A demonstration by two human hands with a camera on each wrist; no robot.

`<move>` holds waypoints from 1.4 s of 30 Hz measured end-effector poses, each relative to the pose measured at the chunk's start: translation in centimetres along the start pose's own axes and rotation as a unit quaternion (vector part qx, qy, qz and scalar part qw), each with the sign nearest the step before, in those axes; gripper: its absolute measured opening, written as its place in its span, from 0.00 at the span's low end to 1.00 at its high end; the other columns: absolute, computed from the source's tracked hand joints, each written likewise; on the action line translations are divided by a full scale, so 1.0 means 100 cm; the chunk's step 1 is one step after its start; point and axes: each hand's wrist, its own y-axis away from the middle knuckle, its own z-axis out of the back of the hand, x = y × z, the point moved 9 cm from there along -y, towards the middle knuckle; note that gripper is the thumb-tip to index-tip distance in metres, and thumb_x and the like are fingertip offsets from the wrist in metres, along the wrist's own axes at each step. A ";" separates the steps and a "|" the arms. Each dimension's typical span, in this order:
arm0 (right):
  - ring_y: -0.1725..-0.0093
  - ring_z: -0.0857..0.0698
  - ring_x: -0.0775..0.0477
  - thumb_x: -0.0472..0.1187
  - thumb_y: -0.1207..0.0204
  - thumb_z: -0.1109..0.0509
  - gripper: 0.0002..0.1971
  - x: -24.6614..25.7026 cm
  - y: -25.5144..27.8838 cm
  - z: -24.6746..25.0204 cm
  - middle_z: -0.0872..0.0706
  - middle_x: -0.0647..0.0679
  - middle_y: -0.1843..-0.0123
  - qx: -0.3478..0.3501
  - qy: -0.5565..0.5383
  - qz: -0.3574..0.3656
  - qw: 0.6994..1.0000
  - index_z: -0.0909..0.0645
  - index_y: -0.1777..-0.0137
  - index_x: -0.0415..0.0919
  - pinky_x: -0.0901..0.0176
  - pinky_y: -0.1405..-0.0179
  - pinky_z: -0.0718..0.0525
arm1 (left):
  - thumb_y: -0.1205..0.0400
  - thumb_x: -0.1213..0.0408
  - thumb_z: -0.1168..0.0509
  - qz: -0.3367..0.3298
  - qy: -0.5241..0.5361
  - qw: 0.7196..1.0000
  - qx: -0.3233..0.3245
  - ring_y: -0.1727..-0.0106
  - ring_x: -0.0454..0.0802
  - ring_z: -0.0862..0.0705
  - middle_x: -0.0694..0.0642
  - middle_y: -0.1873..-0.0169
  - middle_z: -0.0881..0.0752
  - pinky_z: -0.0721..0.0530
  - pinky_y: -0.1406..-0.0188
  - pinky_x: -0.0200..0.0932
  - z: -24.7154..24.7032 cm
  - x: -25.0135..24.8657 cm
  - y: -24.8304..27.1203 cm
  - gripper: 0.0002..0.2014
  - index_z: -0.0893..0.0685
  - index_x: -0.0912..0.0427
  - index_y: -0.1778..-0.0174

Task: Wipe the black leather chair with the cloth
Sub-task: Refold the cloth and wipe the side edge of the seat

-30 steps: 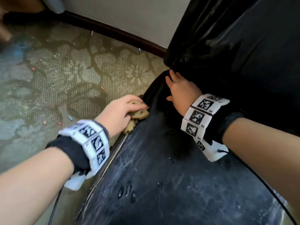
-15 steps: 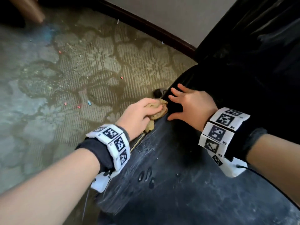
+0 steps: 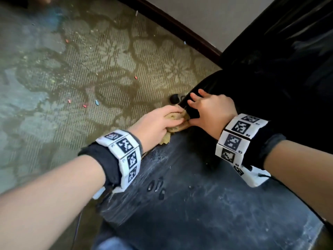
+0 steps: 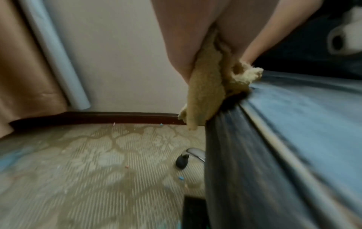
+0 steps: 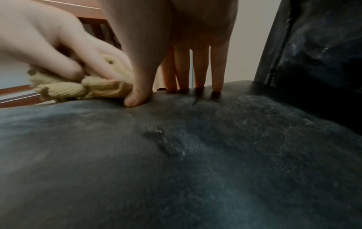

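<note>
The black leather chair (image 3: 207,204) fills the lower right of the head view, its seat dusty and streaked, its backrest (image 3: 288,51) dark behind. My left hand (image 3: 158,121) grips a bunched tan cloth (image 3: 177,121) against the seat's left edge. From the left wrist the cloth (image 4: 207,93) hangs over the seat's side panel (image 4: 235,162). My right hand (image 3: 210,110) rests flat on the seat just right of the cloth, fingers straight. In the right wrist view its fingertips (image 5: 217,86) press the leather and its thumb (image 5: 137,99) touches the cloth (image 5: 78,89).
Patterned carpet (image 3: 72,78) with small coloured scraps lies left of the chair. A dark baseboard (image 3: 180,31) and pale wall run behind. A black caster (image 4: 181,161) on a chrome leg shows under the seat. A beige curtain (image 4: 23,69) hangs at far left.
My right hand has slid from near the backrest toward the seat's left edge and now lies beside the cloth. My left hand keeps holding the cloth at the edge.
</note>
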 end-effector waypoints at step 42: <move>0.16 0.53 0.50 0.61 0.23 0.42 0.37 0.010 0.005 -0.006 0.49 0.52 0.15 0.047 0.022 -0.015 0.999 0.46 0.19 0.44 0.46 0.27 0.31 | 0.29 0.76 0.27 -0.017 0.000 0.994 0.112 0.23 0.45 0.34 0.47 0.25 0.29 0.43 0.23 0.34 -0.029 0.042 0.206 0.33 0.25 0.47 0.29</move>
